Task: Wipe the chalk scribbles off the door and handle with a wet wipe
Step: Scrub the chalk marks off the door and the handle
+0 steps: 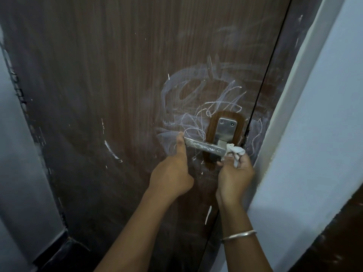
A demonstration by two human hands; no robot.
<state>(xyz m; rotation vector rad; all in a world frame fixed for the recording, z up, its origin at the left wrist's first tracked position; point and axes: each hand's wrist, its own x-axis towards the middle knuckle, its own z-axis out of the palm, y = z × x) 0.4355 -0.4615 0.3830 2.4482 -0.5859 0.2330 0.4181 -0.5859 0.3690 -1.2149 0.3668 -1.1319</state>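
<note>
A dark brown wooden door (117, 95) fills the view. White chalk scribbles (198, 107) loop above and around the metal lever handle (204, 147), and chalk streaks lie on the lever itself. The steel backplate (226, 126) sits in a cleaner oval patch of wood. My left hand (172, 171) grips the free left end of the lever. My right hand (234, 169) pinches a crumpled white wet wipe (234, 151) against the lever's right end, just below the backplate.
A pale wall and white door frame (294, 95) stand close on the right, beside the door's edge gap. Another pale wall (11, 154) is on the left. Scattered white flecks and smears mark the door lower down (208, 213).
</note>
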